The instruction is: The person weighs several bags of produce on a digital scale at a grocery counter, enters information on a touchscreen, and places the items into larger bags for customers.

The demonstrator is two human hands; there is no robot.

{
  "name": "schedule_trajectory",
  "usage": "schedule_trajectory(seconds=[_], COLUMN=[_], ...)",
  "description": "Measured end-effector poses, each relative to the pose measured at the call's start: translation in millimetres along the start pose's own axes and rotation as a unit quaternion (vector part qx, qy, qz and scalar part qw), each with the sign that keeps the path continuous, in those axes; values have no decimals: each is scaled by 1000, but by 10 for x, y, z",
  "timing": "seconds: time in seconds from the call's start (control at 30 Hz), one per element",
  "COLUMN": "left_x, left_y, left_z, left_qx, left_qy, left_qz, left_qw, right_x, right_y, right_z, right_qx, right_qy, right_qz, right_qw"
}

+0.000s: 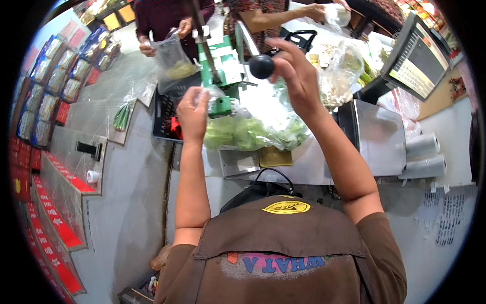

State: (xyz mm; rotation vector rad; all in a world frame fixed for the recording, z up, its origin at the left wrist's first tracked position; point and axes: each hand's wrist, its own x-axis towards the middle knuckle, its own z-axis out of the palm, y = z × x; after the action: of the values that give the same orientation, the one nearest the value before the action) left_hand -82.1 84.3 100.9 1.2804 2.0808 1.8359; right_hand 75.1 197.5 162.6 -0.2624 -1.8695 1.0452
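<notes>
My left hand (192, 112) is beside the low end of a green metal bench device (220, 105), its thumb and fingers closed on the gathered clear plastic (213, 92) of a bag. Fingers spread, my right hand (298, 78) is right beside a black ball knob (261, 66) on a lever; whether a fingertip touches the knob is not clear. Clear bags of leafy green vegetables (246, 133) lie on the counter below the device, between my forearms.
A dark plastic crate (162, 125) stands at left. Across the counter, one person holds a bag of produce (175, 64) and another handles a white bag (337, 17). At right are a display screen (419, 57), a steel-topped box (379, 138) and plastic bag rolls (425, 167).
</notes>
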Motion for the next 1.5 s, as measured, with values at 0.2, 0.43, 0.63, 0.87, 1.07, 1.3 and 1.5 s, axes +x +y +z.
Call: schedule_trajectory(seconds=[0.2, 0.43, 0.63, 0.87, 1.07, 1.3, 1.5], left_x=[-48, -277, -346, -296, -490, -580, -491], left_y=[27, 15, -290, -168, -377, -368, -600], left_z=[-27, -40, -74, 198, 437, 871, 1113], left_qx=[-93, -153, 104, 332, 209, -232, -127], left_qy=[4, 8, -154, -121, 10, 252, 266], left_qz=[-29, -54, -48, 38, -137, -225, -222], left_qw=[995, 987, 981, 935, 968, 912, 929], right_x=[-83, -1452, -1262, -216, -6, -259, -384], right_y=[-237, 167, 75, -974, -1923, -2034, -2053], right_z=[240, 175, 36, -839, -1245, -1507, -1631], right_qx=[5, -116, -154, -154, -137, -146, -134], right_qy=[-124, -380, -433, -13, 156, 182, 191], right_qz=[95, -42, -64, -193, -346, -418, -450], right_qw=[988, 917, 886, 969, 915, 878, 862])
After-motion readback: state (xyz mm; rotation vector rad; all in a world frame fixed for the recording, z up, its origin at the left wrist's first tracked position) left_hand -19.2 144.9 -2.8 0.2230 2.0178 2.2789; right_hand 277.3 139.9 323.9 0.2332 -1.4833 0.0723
